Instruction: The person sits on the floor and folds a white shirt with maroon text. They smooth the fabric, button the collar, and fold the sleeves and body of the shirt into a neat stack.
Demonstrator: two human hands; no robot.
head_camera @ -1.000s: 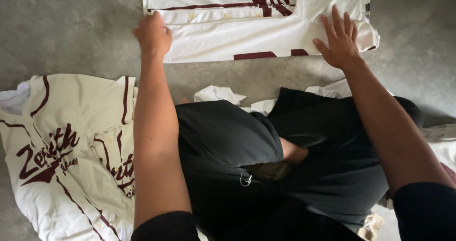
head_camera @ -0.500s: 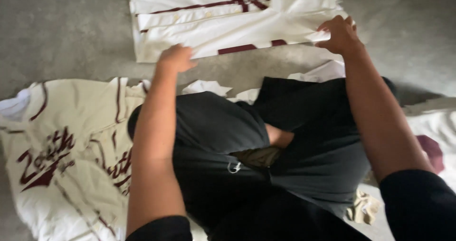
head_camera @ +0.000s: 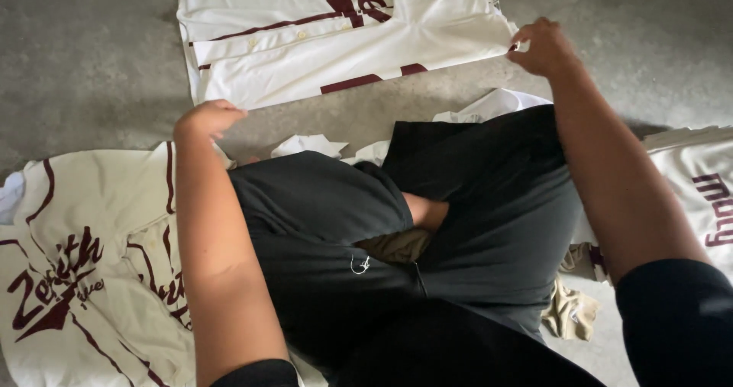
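Grey concrete floor (head_camera: 92,59) takes up most of the view, bare on the far left and far right. Biggest item: cream jersey (head_camera: 343,36) with maroon trim, lying flat at the top, its near hem running along a strip of bare floor just in front of the person's knees. Second cream jersey (head_camera: 84,272) with maroon lettering is spread at lower left, partly under the left forearm and leg. A third jersey (head_camera: 702,188) edge shows at right, cut off by the frame. Small crumpled cloth (head_camera: 569,314) beside the right thigh. No containers in view. Right hand (head_camera: 542,47) is pinched closed on the top jersey's near right corner, lifting it slightly. Left hand (head_camera: 208,118) is curled at the near left hem; can't tell if it actually grips fabric.
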